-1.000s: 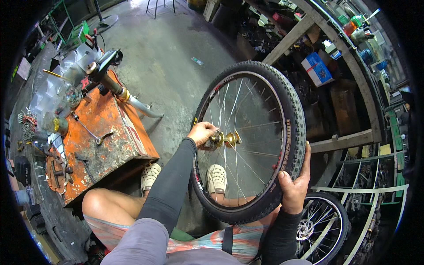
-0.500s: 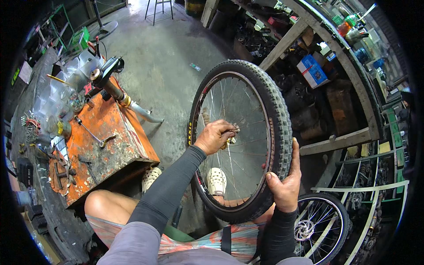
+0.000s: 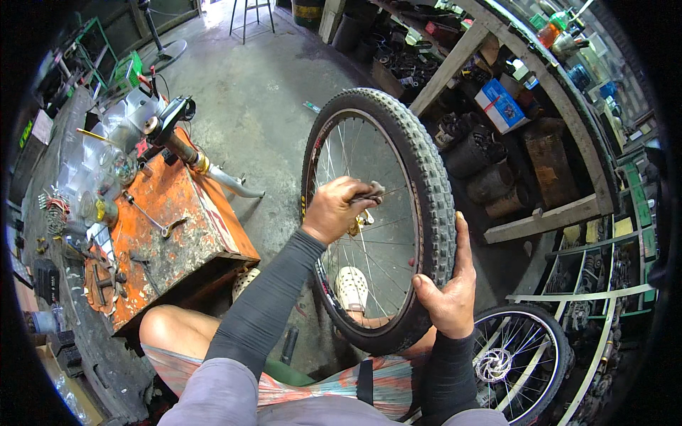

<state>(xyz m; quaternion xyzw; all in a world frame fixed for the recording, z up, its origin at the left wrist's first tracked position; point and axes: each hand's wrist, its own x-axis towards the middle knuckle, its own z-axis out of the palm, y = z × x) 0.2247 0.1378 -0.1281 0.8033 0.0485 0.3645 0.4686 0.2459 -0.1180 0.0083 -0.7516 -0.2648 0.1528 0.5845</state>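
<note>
A bicycle wheel with a knobby black tyre and dark rim stands tilted between my legs. My right hand grips its tyre from the right, thumb on the side near the rim and fingers stretched along the tread. Over the spokes, my left hand is closed on a small greyish, crumpled rag. Just below the rag shows the gold-coloured hub, partly covered by that hand.
Left is an orange, paint-worn box bearing a wrench, a bicycle fork and plastic containers. A second wheel lies lower right, beside green parts trays. Wooden shelving stands far right.
The left hand and rag have lifted slightly, away from the hub. The wheel and right hand have shifted a little to the left in view.
</note>
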